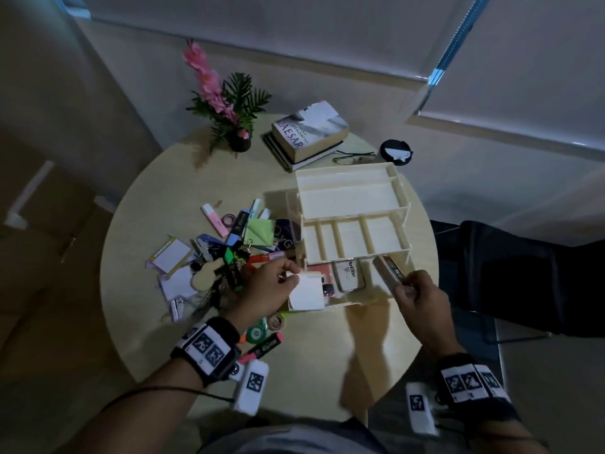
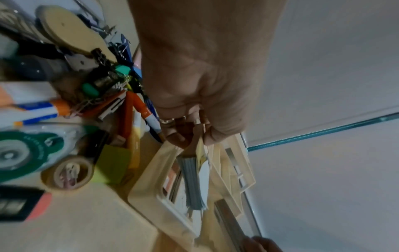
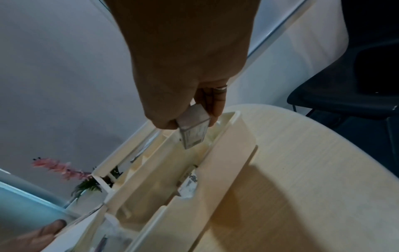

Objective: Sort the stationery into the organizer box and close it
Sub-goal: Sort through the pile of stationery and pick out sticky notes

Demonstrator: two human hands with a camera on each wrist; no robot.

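The cream organizer box [image 1: 347, 199] stands open on the round table, its tiered trays fanned out. My left hand [image 1: 289, 278] pinches a white notepad [image 1: 307, 291] over the left end of the bottom tray; in the left wrist view the notepad [image 2: 194, 180] hangs edge-down over the organizer box [image 2: 151, 184]. My right hand [image 1: 414, 294] grips a small grey box [image 1: 388, 271] above the tray's right end. In the right wrist view the small grey box [image 3: 193, 129] tilts down into the organizer box [image 3: 228, 153]. An Artline box [image 1: 348, 273] lies in the bottom tray.
A loose stationery pile [image 1: 222, 253] covers the table left of the organizer. A green tape dispenser [image 1: 257, 332] and pink highlighter [image 1: 263, 347] lie near my left wrist. Stacked books [image 1: 307, 136], glasses [image 1: 352, 157] and a potted flower [image 1: 229, 106] sit behind. A dark chair [image 1: 523, 276] stands to the right.
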